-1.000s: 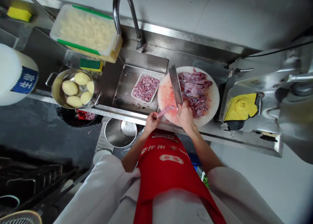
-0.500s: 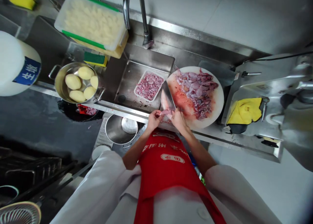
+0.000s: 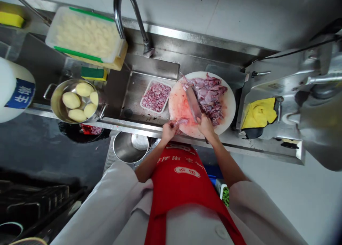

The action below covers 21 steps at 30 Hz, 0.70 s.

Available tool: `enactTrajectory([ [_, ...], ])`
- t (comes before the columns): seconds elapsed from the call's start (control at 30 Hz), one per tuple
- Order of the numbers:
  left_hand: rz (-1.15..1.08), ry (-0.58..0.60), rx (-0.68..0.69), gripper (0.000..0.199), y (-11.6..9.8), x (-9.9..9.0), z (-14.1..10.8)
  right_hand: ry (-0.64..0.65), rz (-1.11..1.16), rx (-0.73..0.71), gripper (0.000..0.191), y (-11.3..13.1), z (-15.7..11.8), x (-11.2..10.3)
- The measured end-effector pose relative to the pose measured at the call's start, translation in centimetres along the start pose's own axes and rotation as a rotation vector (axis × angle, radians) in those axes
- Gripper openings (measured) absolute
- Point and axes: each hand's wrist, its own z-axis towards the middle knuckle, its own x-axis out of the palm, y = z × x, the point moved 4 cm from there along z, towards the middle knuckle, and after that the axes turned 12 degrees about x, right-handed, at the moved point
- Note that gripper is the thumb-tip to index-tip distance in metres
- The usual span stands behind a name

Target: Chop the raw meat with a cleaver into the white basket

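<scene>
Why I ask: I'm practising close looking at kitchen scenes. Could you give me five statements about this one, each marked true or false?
1. The right hand holds the cleaver. True.

2. The left hand grips the faucet. False: it holds a strip of meat at the edge of the round board.

3. The two-handled pot contains potatoes. True.

4. The tray of chopped meat sits on the round board. False: it sits in the sink, left of the board.

5. The yellow cloth lies to the right of the round board. True.
</scene>
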Motion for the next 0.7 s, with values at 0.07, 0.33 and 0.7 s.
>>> enactTrajectory([
  [0.07, 0.014, 0.002, -0.061, 0.043, 0.7, -0.8, -1.3, -0.038, 0.025, -0.008, 0.029, 0.7, -1.1, -0.8],
  [0.33, -0.046, -0.032, -0.142, 0.048, 1.4, -0.7, -3.3, -0.044, 0.061, 0.0, 0.041, 4.1, -6.0, -0.4],
  [0.7, -0.115, 0.06, -0.006, 0.045, -1.8, -0.4, 0.7, 0.02, 0.033, 0.053, 0.029, -1.4, -0.8, 1.1],
])
